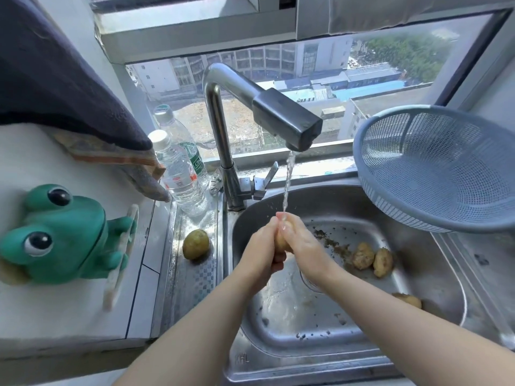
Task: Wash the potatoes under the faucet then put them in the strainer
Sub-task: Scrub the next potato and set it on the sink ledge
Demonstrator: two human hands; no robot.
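Water runs from the steel faucet (287, 121) onto a potato (281, 242) that I hold over the sink (362, 349). My left hand (263, 246) and my right hand (299, 240) are both closed around it, so most of it is hidden. Two dirty potatoes (372, 257) lie together at the sink's right, and a third (408, 299) shows behind my right forearm. One cleaner potato (196, 244) rests on the drainboard left of the sink. The blue-grey strainer (434, 168) sits tilted on the sink's back right corner, with nothing in it.
Two plastic water bottles (181, 174) stand left of the faucet. A green frog toy (61, 235) sits on the white counter at the left. A dark cloth (55, 79) hangs above it. Dirt specks lie in the sink basin.
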